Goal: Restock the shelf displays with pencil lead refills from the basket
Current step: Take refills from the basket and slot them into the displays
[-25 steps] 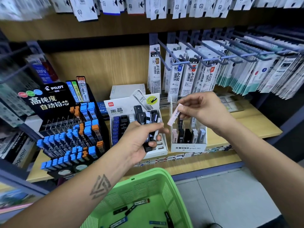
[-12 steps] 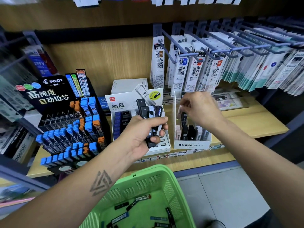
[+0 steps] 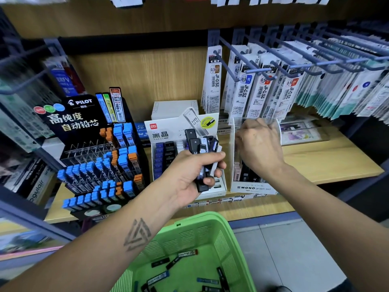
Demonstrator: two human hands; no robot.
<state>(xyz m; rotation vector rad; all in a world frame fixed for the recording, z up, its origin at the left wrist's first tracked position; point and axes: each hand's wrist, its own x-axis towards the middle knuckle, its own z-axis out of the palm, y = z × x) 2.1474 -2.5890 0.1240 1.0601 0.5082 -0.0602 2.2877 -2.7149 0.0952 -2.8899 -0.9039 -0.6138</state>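
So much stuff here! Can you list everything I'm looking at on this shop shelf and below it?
black display stand: one, black, left on the shelf, full of blue- and orange-capped lead cases
white display box: one, white, middle of the shelf, behind the left hand
clear display box: one, clear with white base, right of the white box
hanging refill packs: many, mostly white, on hooks above the shelf
basket: one, green, below the shelf, loose lead cases inside
wooden shelf: one, light wood
left hand: grips a bundle of lead cases
right hand: reaching into the clear display box; its grip is hidden
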